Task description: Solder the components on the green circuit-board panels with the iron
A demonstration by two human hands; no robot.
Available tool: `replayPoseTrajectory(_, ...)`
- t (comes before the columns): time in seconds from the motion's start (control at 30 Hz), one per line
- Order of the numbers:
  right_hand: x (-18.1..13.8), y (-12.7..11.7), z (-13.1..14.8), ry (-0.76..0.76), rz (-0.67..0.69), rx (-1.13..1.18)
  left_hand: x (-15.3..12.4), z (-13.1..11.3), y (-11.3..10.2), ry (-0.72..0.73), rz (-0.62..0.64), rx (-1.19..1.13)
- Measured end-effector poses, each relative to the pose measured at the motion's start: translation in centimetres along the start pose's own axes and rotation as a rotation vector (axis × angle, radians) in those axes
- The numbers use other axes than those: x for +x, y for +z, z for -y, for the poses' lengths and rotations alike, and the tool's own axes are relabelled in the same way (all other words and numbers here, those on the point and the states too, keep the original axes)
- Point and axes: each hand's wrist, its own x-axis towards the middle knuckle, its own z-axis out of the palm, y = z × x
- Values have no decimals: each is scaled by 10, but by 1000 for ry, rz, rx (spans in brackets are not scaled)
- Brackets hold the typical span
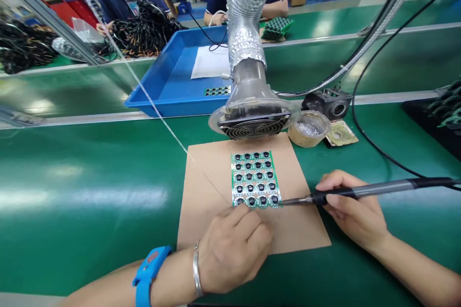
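A green panel of small circuit boards [254, 177], each with a round black part, lies on a sheet of brown cardboard [205, 220]. My right hand [355, 213] is closed around a soldering iron [334, 195], whose tip meets the panel's near right corner. Over the panel's near edge, my left hand [236, 249] is closed, its fingertips partly hidden by the knuckles. A thin strand of solder wire [158, 112] slants down from the upper left to these fingers. A blue wrist strap [151, 268] and a silver bangle are on the left wrist.
A fume extractor hood [254, 115] hangs just beyond the panel. Right of it are a solder-filled tub [309, 128], a sponge [341, 133] and an iron stand [327, 103]. A blue tray [169, 105] stands behind. Two people work across the bench near black cable bundles [144, 31].
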Motion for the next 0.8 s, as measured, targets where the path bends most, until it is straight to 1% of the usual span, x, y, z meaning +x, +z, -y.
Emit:
replayPoseTrajectory(0.17,0,2,-1,-95,38,-171,-13,5,5,-50,4,-45)
replayPoseTrajectory(0.33,1,4,2,-162,85,-330,-15,8,7,-57,4,-67)
replayPoseTrajectory(0.8,1,4,2,-162,99,-343,-11,11,11,-51,19,-22)
